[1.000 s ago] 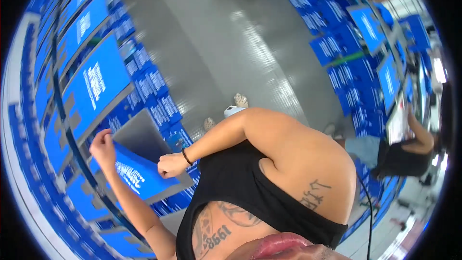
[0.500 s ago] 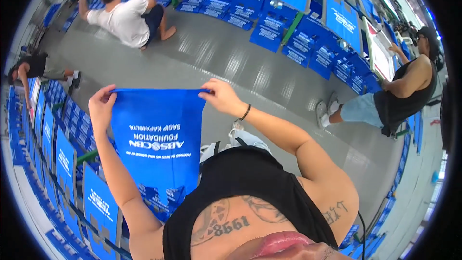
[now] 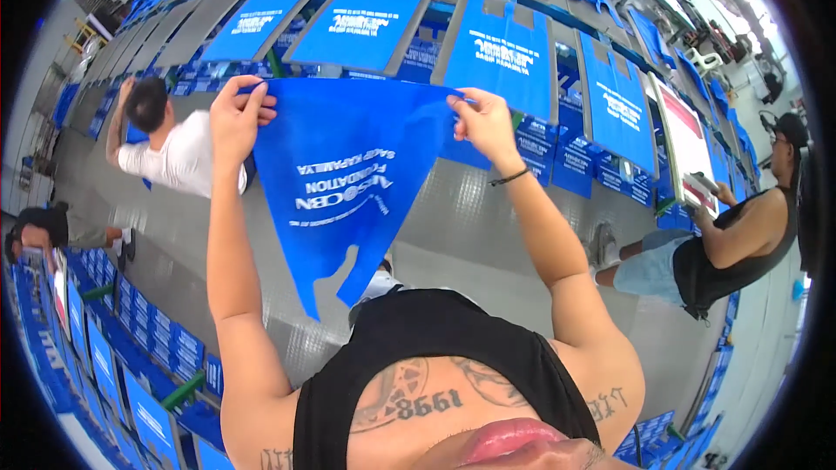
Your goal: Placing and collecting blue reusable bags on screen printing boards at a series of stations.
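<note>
Reached forward with left arm [image 3: 233,244] and right arm [image 3: 547,231], angling the latter inward from the elbow [image 3: 570,278]. Pinched with both left hand [image 3: 235,122] and right hand [image 3: 489,126], curling the fingers [image 3: 267,111], well apart and nearly level, ahead of the chest [image 3: 409,422].

The bare left hand [image 3: 239,117] and right hand [image 3: 484,124] — a thin dark band [image 3: 509,177] circling its wrist — pinch the upper corners of a blue fabric bag with white print [image 3: 348,135], its cut-out end hanging down. Beyond it, flat blue printed bags [image 3: 359,30] lie on grey boards [image 3: 193,30].
</note>
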The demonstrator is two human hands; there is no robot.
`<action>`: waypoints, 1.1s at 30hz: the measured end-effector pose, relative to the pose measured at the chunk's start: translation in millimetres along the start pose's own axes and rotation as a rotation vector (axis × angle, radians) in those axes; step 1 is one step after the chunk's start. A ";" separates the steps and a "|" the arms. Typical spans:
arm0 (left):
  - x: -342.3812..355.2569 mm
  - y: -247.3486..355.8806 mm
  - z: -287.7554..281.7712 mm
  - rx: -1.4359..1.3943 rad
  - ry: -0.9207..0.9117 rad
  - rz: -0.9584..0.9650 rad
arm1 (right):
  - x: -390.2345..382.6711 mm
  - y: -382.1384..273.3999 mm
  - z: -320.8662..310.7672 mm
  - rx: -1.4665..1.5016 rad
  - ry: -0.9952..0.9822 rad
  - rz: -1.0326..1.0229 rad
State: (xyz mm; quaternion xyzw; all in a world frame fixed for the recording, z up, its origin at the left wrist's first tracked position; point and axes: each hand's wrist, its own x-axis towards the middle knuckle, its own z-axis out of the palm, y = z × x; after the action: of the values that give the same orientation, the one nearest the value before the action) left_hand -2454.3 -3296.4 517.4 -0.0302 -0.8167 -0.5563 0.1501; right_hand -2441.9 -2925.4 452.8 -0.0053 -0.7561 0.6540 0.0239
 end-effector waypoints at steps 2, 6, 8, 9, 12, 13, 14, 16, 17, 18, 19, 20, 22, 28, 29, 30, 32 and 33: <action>64.3 5.4 20.7 -0.130 -0.069 0.022 | 49.8 -25.0 -14.0 0.015 0.056 0.006; 203.4 17.9 65.7 -0.265 -0.180 0.162 | 157.6 -63.0 -44.5 0.088 0.162 -0.092; 280.9 33.4 94.3 -0.273 -0.222 0.230 | 217.3 -87.9 -71.0 0.046 0.194 -0.205; 316.5 39.8 110.4 -0.273 -0.256 0.273 | 244.9 -97.7 -86.5 0.006 0.210 -0.268; 432.4 73.6 163.7 -0.292 -0.331 0.358 | 339.6 -136.2 -137.5 -0.101 0.266 -0.316; 470.4 90.0 182.1 -0.287 -0.352 0.367 | 373.1 -151.2 -157.1 -0.133 0.266 -0.304; 510.0 103.1 204.4 -0.292 -0.385 0.380 | 411.0 -160.4 -179.6 -0.134 0.283 -0.305; 573.3 111.6 245.4 -0.259 -0.432 0.352 | 470.5 -162.0 -208.9 -0.139 0.322 -0.278; 608.4 134.8 266.3 -0.264 -0.436 0.384 | 501.8 -180.5 -234.0 -0.159 0.364 -0.285; 641.9 156.5 287.8 -0.283 -0.430 0.394 | 533.7 -198.1 -257.2 -0.170 0.390 -0.305; 673.9 176.8 309.6 -0.302 -0.425 0.402 | 565.6 -217.8 -281.0 -0.163 0.386 -0.303; 701.7 194.1 341.6 -0.329 -0.406 0.403 | 600.4 -228.6 -311.2 -0.195 0.411 -0.337; 780.3 230.9 355.4 -0.317 -0.380 0.491 | 664.7 -271.7 -340.1 -0.214 0.427 -0.449; 914.8 283.7 454.3 -0.377 -0.314 0.511 | 818.4 -305.7 -436.5 -0.405 0.471 -0.586; 936.8 290.1 453.6 -0.309 -0.301 0.571 | 835.4 -320.3 -429.0 -0.468 0.515 -0.563; 946.7 290.9 467.1 -0.257 -0.315 0.615 | 850.7 -321.2 -435.9 -0.545 0.576 -0.511; 941.7 290.8 512.5 -0.144 -0.305 0.650 | 866.4 -301.7 -467.9 -0.711 0.535 -0.555; 937.8 275.8 526.6 0.003 -0.278 0.657 | 871.9 -289.7 -467.5 -0.719 0.532 -0.541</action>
State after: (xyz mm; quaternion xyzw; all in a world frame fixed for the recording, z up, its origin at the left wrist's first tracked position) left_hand -3399.9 -2818.9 850.2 -0.3663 -0.7769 -0.4678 0.2083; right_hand -3285.9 -2470.9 832.0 0.0164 -0.8750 0.2995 0.3801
